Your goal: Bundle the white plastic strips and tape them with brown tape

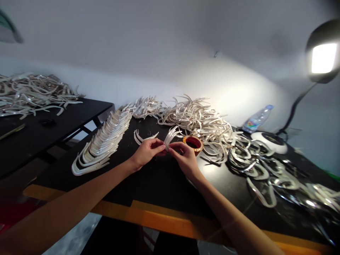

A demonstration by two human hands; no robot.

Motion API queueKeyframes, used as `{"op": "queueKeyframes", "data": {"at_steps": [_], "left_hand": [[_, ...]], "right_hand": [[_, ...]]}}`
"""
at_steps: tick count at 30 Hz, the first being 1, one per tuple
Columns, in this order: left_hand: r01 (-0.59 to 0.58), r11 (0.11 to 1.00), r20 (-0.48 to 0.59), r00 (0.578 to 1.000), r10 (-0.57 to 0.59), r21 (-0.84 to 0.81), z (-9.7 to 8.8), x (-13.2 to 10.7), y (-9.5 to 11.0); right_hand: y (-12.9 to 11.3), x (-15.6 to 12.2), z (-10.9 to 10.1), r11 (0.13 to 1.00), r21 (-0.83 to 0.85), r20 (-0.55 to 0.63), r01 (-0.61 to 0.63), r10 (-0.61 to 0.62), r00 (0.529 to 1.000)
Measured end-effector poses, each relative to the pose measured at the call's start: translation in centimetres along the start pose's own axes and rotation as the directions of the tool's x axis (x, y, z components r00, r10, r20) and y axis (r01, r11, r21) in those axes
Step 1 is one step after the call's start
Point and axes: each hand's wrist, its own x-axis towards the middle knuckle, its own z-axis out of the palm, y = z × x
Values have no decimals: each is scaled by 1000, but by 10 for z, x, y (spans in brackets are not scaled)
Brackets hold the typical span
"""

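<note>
My left hand and my right hand meet over the middle of the black table. Both pinch the lower end of a small bundle of pale curved strips that fans upward between them. A roll of tape with a red core lies just beyond my right hand. A few loose curved strips lie just beyond my left hand.
A neat stacked row of curved strips runs to the left. A tangled heap of strips lies behind, and shiny ones spread right. A water bottle and desk lamp stand at right. Another table holds more strips.
</note>
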Motion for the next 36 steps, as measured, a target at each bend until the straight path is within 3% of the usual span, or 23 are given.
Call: {"op": "queueKeyframes", "data": {"at_steps": [17, 36], "left_hand": [[4, 998, 96, 995, -9, 56, -2, 0, -2], [34, 996, 69, 997, -40, 87, 1, -4, 6]], "right_hand": [[2, 2, -2, 990, 92, 55, -110, 106, 993], [1, 1, -2, 980, 96, 62, -171, 166, 984]]}}
